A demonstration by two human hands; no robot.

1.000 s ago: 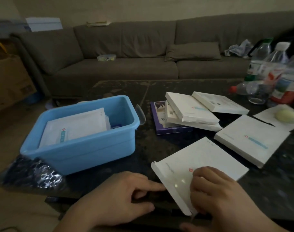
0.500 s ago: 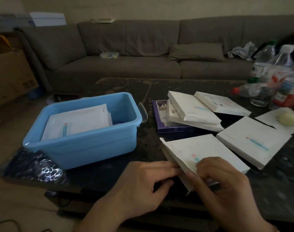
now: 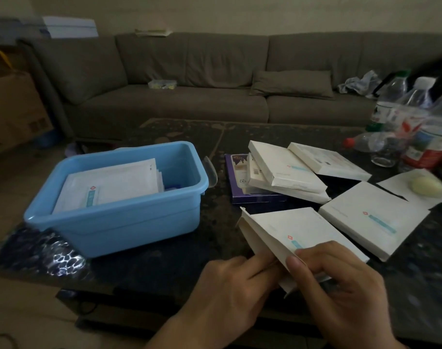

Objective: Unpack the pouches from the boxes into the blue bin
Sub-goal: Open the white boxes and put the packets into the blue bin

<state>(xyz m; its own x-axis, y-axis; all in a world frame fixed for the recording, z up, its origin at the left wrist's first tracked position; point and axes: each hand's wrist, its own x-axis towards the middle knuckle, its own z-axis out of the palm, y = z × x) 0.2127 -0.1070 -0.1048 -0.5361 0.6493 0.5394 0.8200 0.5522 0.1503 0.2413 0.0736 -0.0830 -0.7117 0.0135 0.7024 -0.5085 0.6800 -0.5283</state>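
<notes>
Glossy plastic bin (image 3: 129,222), matt cardboard box (image 3: 290,227)

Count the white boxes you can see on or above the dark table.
5: one held in both hands, one flat to its right, two stacked on the purple box, one behind them. More may be hidden.

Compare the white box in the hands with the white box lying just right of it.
The held box is tilted off the table, gripped by the right hand, left hand fingers at its open end. The right-side box lies flat, closed, untouched. Both are white, flat, with a red-and-blue mark.
</notes>
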